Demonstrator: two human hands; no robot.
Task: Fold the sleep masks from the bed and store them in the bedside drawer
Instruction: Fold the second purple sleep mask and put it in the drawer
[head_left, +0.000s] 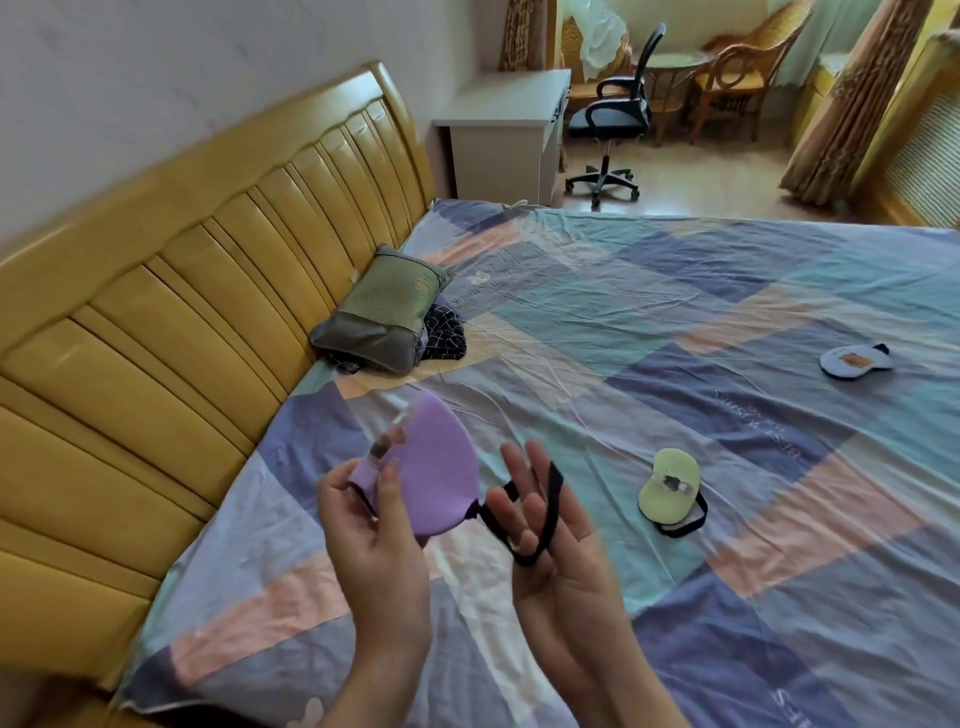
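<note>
We hold the purple mask (439, 470) above the bed (675, 291): our left hand (369, 525) pinches its edge, while our right hand (550, 540) is spread, fingers straight, its black strap (540, 519) looped over them. A green mask (670, 486) and a white mask (854, 361) lie on the bed to the right.

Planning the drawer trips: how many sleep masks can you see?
3. A purple mask held in the left hand, a yellow-green mask on the bed nearby, a white mask farther right. Others may be out of view.
</note>
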